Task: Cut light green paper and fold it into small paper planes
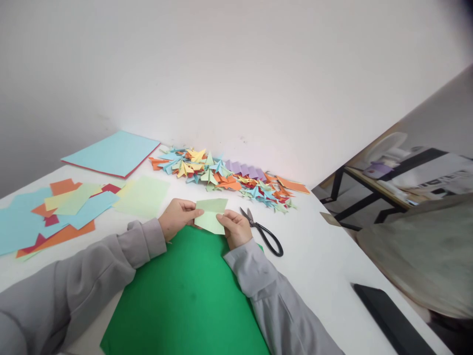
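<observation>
A small piece of light green paper (210, 222), with a crease running across it, is held up between my two hands. My left hand (177, 217) pinches its left edge, thumb on top. On the right side, my right hand (236, 228) grips the paper between thumb and fingers. Beneath both hands lies a large green sheet (185, 291). Black-handled scissors (264, 231) rest just right of my right hand, their blades slightly apart.
Folded paper planes (207, 170) in several colours are heaped along the wall. Loose coloured paper pieces (74, 202) spread over the left side. A light blue sheet stack (114, 153) sits at the back left. A black flat object (388, 315) lies near the table's right edge.
</observation>
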A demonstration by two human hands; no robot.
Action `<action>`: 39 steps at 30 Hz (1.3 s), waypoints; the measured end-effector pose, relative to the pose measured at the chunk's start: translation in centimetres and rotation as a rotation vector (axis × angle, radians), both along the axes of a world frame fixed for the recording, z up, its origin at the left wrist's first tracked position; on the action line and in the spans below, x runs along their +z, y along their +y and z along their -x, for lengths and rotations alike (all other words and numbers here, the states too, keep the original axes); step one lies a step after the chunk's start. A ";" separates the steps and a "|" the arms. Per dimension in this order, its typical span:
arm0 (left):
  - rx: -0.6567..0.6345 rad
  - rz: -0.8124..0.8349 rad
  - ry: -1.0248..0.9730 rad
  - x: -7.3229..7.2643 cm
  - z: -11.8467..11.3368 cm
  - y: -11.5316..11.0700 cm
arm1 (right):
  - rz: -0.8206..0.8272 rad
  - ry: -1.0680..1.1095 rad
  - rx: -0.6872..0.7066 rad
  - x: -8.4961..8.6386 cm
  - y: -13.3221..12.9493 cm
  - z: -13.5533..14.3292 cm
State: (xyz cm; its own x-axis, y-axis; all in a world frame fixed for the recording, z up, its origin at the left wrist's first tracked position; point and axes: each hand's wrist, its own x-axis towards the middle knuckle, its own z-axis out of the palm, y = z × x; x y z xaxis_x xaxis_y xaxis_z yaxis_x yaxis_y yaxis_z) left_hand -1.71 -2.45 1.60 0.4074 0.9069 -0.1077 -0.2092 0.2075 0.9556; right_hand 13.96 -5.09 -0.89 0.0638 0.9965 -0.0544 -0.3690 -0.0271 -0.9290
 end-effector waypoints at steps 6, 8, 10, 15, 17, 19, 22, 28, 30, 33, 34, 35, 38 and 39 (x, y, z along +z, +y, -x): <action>0.051 -0.058 0.050 0.1 0.0 -0.1 | 0.024 0.032 -0.007 -0.1 0.1 0.1; 0.060 -0.056 0.055 0.1 0.0 -0.1 | 0.025 0.015 0.006 -0.1 0.1 0.0; 0.058 -0.050 0.048 0.0 0.0 0.0 | 0.023 0.004 0.010 -0.2 0.0 0.0; 0.030 -0.002 0.021 -0.2 0.1 0.2 | 0.016 -0.005 0.006 -0.3 0.1 -0.1; 0.016 -0.003 0.025 -0.3 0.1 0.2 | 0.011 -0.011 0.002 -0.4 0.1 0.0; 0.012 -0.033 0.049 -0.3 0.1 0.2 | 0.004 -0.030 0.001 -0.6 0.2 0.0; 0.026 -0.080 0.102 -0.5 0.0 0.1 | -0.020 -0.080 0.006 -0.9 0.2 0.1; 0.051 -0.039 0.102 -0.7 0.0 0.1 | -0.045 -0.147 0.004 -1.1 0.2 0.2; 0.058 -0.038 0.105 -0.6 0.0 0.0 | -0.043 -0.130 0.026 -1.1 0.1 0.3; 0.054 -0.044 0.108 -0.5 0.0 0.1 | -0.021 -0.091 0.015 -1.0 0.1 0.3; 0.047 -0.050 0.111 -0.5 0.0 0.1 | -0.009 -0.077 -0.002 -0.9 0.1 0.3; 0.041 -0.059 0.113 -0.5 0.0 0.1 | 0.005 -0.066 -0.022 -0.8 0.1 0.3; 0.021 -0.081 0.112 -0.5 0.0 0.2 | 0.060 -0.040 -0.061 -0.5 0.0 0.4; 0.015 -0.080 0.108 -0.4 0.0 0.2 | 0.081 -0.031 -0.061 -0.3 0.0 0.4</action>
State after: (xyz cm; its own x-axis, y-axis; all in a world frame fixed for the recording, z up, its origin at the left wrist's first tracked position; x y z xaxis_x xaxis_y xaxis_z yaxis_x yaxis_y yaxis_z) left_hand -1.74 -2.27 1.15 0.3840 0.9201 -0.0774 -0.1062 0.1273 0.9862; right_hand 13.52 -5.13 -1.22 0.1268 0.9831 -0.1322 -0.3434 -0.0815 -0.9356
